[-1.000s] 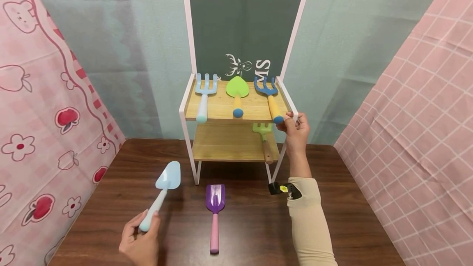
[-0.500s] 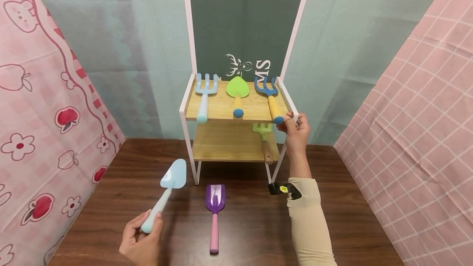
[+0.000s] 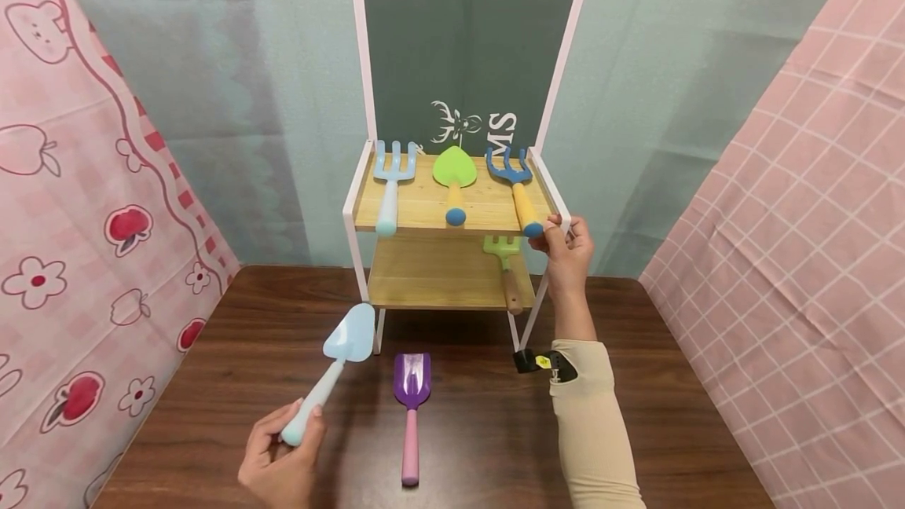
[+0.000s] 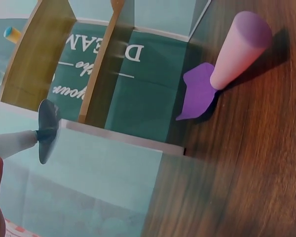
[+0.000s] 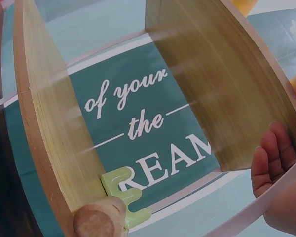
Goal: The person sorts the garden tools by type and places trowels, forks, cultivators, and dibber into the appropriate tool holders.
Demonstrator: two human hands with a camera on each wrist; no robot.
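Note:
My left hand (image 3: 283, 454) grips a light blue garden trowel (image 3: 349, 334) by the end of its handle, blade pointing up toward the shelf's left front leg. The trowel (image 4: 48, 131) shows edge-on in the left wrist view. My right hand (image 3: 568, 258) holds the right front corner of the two-tier shelf (image 3: 424, 214), fingers curled round the white frame. On the upper board lie a light blue hand fork (image 3: 391, 179), a green trowel (image 3: 455, 171) and a blue hand fork with a yellow handle (image 3: 519, 191). A green hand fork (image 3: 506, 261) with a wooden handle rests on the lower board.
A purple scoop (image 3: 412, 379) with a pink handle lies on the brown table (image 3: 481, 430) in front of the shelf. Pink patterned cloth (image 3: 92, 273) hangs at the left, and a pink checked cloth (image 3: 792, 258) at the right. Behind the shelf stands a dark green panel (image 3: 474, 38).
My left hand has moved right with the light blue trowel, bringing its blade up to overlap the shelf's left front leg. The right hand and the shelf stay in place.

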